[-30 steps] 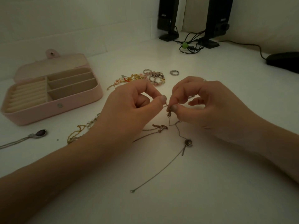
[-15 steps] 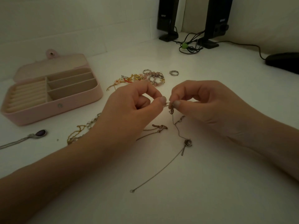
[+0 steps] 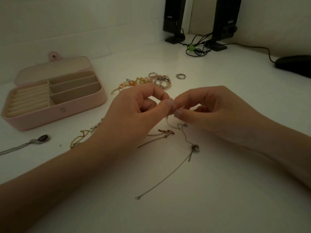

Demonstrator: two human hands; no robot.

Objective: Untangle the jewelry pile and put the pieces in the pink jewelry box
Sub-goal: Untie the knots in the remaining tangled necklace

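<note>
My left hand (image 3: 134, 113) and my right hand (image 3: 213, 110) meet fingertip to fingertip above the white desk, both pinching the upper end of a thin silver necklace (image 3: 168, 175). Its chain hangs down, passes a small round pendant (image 3: 195, 147) and trails to a clasp near me. A rose-gold chain (image 3: 161, 133) lies just under my hands. The open pink jewelry box (image 3: 55, 115) stands at the left with bare compartments. A heap of beaded bracelets and rings (image 3: 159, 81) lies behind my hands.
A gold chain (image 3: 80, 137) shows beside my left wrist. A dark oval pendant necklace (image 3: 42, 138) lies in front of the box. A loose silver ring (image 3: 180, 76) sits behind my right hand. Two black speakers (image 3: 175, 19) with cables and a black mouse (image 3: 294, 64) stand at the back right.
My fingertips have closed in on each other and shifted slightly, working the chain's top end. The small knot of chain below them has dropped lower toward the desk.
</note>
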